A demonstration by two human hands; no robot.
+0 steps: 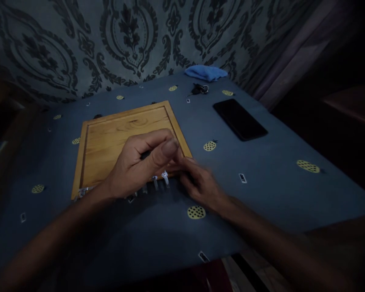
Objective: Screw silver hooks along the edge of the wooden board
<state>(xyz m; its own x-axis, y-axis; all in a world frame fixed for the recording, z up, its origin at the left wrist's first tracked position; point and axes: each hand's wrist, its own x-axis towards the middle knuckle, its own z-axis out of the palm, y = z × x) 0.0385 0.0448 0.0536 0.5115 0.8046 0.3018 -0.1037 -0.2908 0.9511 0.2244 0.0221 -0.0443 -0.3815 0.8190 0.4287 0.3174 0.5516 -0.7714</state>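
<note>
My left hand [146, 162] is over the near right part of a wooden tray [109, 142] with a raised rim. Its fingers are curled and closed, with the thumb on top. A dark patch shows between thumb and fingers, but I cannot tell what it is. My right hand [200, 182] meets the left at the tray's near right corner, its fingertips pinched together; anything in them is hidden. Below my left hand, several small shiny metal pieces [165, 179] lie along the tray's near edge. More metal bits [82, 192] are at the near left corner.
A black phone [239, 119] lies to the right on the blue pineapple-print tablecloth [261, 182]. Farther back are a bunch of keys [198, 89] and a folded blue cloth [206, 72]. A patterned curtain or wall covering [158, 36] borders the table's far side.
</note>
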